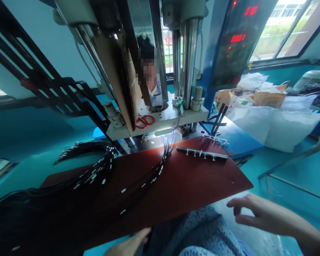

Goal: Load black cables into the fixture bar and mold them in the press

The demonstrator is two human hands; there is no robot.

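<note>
My right hand (252, 212) hovers right of the brown board's front edge, near my knee. Its fingers are loosely bent and apart, with nothing between them. Only part of my left hand (133, 244) shows at the bottom, beside the board's near edge; its fingers are mostly hidden. On the brown board (202, 185) lies a thin bunch of black cables (160, 170) with white tags, its far ends under the machine. Also on it is a dark metal bar (200, 153) with small white plastic pieces along it. A thick bundle of black cables (42, 186) covers the left side.
A press machine (157, 122) with steel columns stands at the back. Red-handled scissors (145, 121) lie on its plate. White plastic scraps (216, 139) sit at the board's far right. Beyond are a blue control box (229, 46) and white sacks (277, 124). Part of a person shows between the columns.
</note>
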